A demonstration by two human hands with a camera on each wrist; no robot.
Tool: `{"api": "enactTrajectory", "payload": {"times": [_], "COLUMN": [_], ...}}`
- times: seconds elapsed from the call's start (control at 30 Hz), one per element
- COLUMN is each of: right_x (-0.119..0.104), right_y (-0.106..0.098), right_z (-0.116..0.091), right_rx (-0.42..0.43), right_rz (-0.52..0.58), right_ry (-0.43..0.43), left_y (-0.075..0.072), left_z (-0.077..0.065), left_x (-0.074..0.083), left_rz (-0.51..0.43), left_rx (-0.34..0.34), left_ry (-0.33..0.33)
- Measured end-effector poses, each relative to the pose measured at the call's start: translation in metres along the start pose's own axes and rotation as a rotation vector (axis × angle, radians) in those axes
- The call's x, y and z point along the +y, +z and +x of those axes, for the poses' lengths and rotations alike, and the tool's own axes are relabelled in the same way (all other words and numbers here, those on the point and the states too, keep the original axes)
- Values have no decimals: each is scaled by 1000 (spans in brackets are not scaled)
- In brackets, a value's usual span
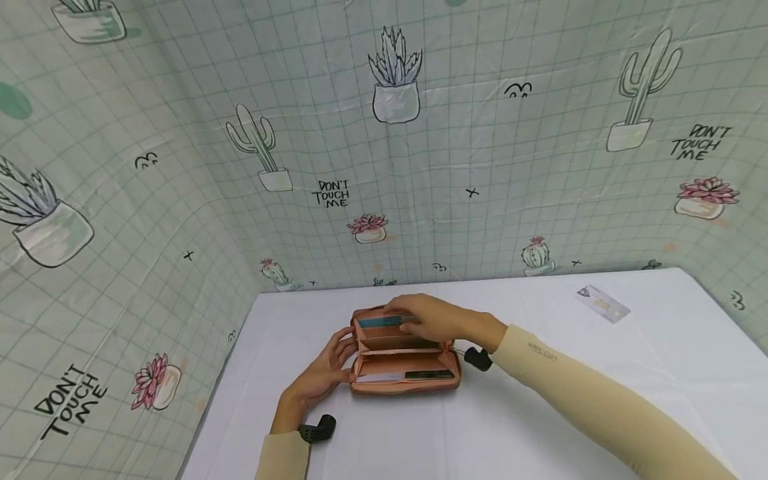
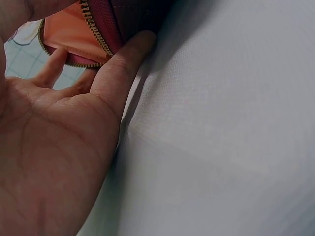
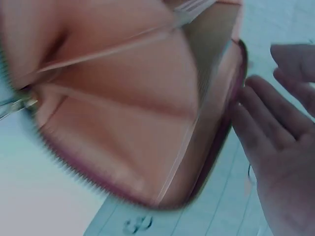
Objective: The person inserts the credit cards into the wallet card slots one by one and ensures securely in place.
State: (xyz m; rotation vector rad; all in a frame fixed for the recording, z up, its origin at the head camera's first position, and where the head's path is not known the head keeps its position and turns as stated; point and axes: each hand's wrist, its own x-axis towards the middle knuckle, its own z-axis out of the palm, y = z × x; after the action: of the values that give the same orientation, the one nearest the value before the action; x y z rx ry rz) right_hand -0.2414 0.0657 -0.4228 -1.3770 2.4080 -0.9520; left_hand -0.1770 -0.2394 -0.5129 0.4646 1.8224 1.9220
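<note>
An unzipped pinkish-orange zip wallet lies spread on the white table. My left hand holds its left end, with the thumb on the near cover and fingers at the far cover. My right hand reaches over the far cover, its fingers at the rim; in the right wrist view extended fingers touch the outer edge. A blue card sits in the far pocket, partly behind the right hand. In the near pocket are a dark card and a white one.
A silver-grey card lies apart on the right side of the table. A metal zipper pull hangs at the wallet's right end, beside the right wrist camera. A cactus-print cloth stands behind and to the left.
</note>
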Motion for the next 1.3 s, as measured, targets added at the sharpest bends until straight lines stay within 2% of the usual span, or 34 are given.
{"api": "enactTrajectory", "payload": {"times": [0.23, 0.43, 0.57, 0.73, 0.9, 1.3], "right_x": [26, 51, 68, 90, 107, 140], "right_y": [-19, -35, -42, -47, -51, -61], "right_z": [-53, -94, -123, -161, -194, -246], "right_rx": [336, 526, 599, 673, 699, 775], "right_rz": [1, -1, -30, -61, -74, -114], "right_ry": [43, 175, 265, 331, 433, 650], "left_y": [0, -1, -1, -1, 0, -1], "left_z": [0, 0, 0, 0, 0, 0], "left_x": [0, 0, -1, -1, -1, -1], "left_rz": [-1, 10, 10, 13, 12, 0], "left_rx": [3, 12, 9, 6, 5, -2], "left_ry": [-1, 8, 7, -5, -10, 3]}}
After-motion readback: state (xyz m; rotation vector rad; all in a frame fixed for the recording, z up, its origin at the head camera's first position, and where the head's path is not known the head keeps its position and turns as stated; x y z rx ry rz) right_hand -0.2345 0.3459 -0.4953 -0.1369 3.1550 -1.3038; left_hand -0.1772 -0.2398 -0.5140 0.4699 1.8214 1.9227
